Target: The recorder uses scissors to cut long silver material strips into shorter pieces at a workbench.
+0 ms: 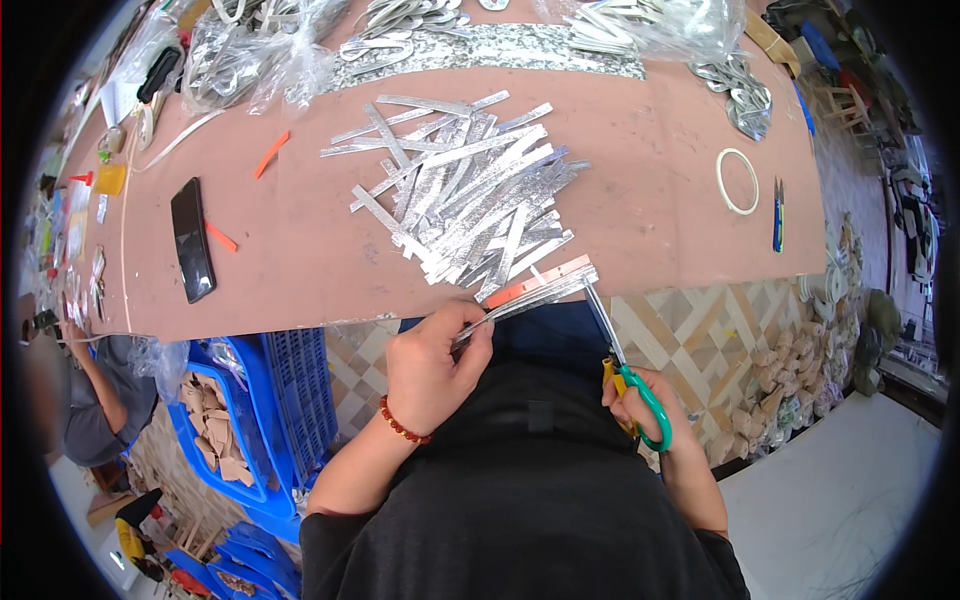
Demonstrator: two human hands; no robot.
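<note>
My left hand [427,360], with a beaded bracelet at its wrist, pinches one end of a thin bundle of silver strips [535,297] at the table's near edge. An orange-red strip [548,281] lies along the bundle's upper side. My right hand [677,415] is closed around scissors [652,405] with green and yellow handles. Their blades point up and away, the tips at the bundle's far right end; whether they cut into it I cannot tell. Just beyond the bundle spreads a loose heap of silver strips [470,185] on the brown tabletop [310,240].
A black phone [192,240] and orange strips [272,155] lie to the left. Rightward are a cream ring [737,181] and small blue snips [778,215]. Plastic bags [245,65] line the back. Blue crates [300,400] stand below left; another person [95,400] sits beyond them.
</note>
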